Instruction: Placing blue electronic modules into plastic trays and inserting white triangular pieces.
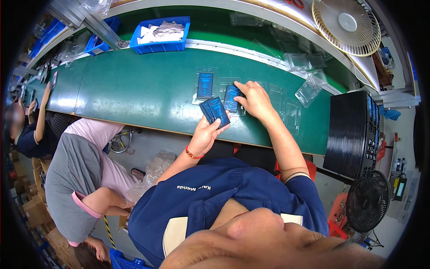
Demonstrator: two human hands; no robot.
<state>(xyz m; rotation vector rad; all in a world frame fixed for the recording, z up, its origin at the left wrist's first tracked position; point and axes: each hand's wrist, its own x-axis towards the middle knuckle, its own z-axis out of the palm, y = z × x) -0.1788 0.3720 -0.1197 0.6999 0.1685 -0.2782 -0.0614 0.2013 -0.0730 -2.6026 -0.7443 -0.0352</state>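
Observation:
My left hand [206, 136] is closed round a small fanned stack of flat black phone batteries [215, 112] with blue print, held just over the bench's near edge. Farther right, my right hand [257, 101] has its index finger and thumb on another black battery [231, 97], which lies at a clear plastic blister tray [242, 107]. Its other fingers are curled and partly hidden. A third battery [205, 84] rests in a clear tray [207, 70] to the left. Clear trays with no battery in them [293, 117] lie right of my right hand.
The green bench [134, 85] runs left to right. A blue bin [159, 47] of white pieces stands at the back. Loose clear trays [310, 89] and a tall black stack [351, 134] are at right, near a black fan [368, 201]. Another person [85, 166] sits at left.

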